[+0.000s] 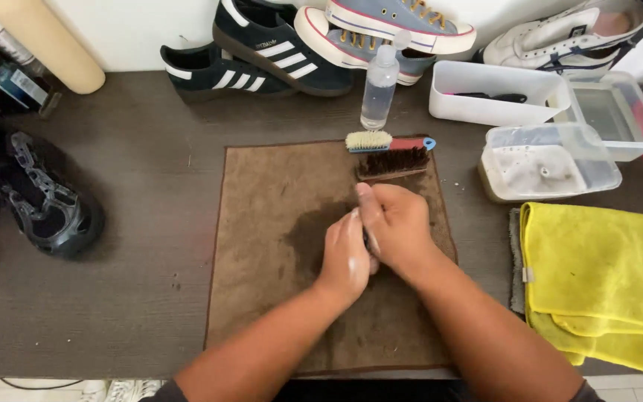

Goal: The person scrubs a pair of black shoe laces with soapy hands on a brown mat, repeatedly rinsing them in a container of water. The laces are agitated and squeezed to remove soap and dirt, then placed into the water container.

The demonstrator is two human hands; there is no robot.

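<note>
brown cloth point(277, 223) x1 | brushes point(392, 152) x2 | left hand point(347, 257), right hand point(400, 223) x2: pressed together, grip contents unclear

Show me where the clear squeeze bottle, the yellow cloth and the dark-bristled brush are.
clear squeeze bottle point(378, 88): head view, on its see-through body.
yellow cloth point(597, 268): head view, on the middle of its top fold.
dark-bristled brush point(394, 161): head view, on its bristles.

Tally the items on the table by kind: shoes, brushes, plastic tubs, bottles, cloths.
Shoes: 6, counting the black one at left and five along the wall
Brushes: 2
Plastic tubs: 3
Bottles: 1
Cloths: 2, brown and yellow
Total: 14
</note>
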